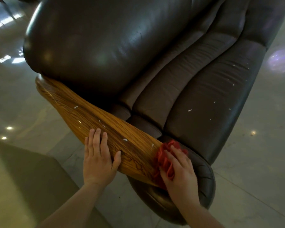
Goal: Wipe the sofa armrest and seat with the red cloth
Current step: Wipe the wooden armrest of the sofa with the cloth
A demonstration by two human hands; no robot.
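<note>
— Both hands are on the armrest point(95, 116). What is each one doing?

— Left hand point(98, 159) lies open and flat on the wood, fingers spread, thumb hooked over the near edge, gripping nothing. Right hand point(179, 168) presses down on the red cloth point(164, 155), fingers curled into the bunched fabric, so it is closed on the cloth.

— And where exactly is the cloth?

— At the near end of the armrest, right where the wood meets the front corner of the seat point(204, 102). Part of it sits on the wood and part spills toward the leather.

— How far along does the job look?

— Early, I'd judge. White flecks point(125, 140) still dot the wood between the hands and further up toward the far end. More white specks point(189, 110) are scattered over the seat, mostly near its outer edge.

— What could go wrong from here?

— The cloth is wadded, so little of it touches the surface, and a stroke could ride past the flecks rather than lift them. The left hand also rests across the wiping path. If it stays put, the strip beneath it goes unwiped. Pushing bits off the armrest's inner edge would likely drop them into the gap beside the cushions point(148, 127), where they are harder to reach. On the seat, the creases between cushions could trap specks the same way.

— Anything unclear?

— Whether the flecks are dry or sticky; I can't tell.
</note>
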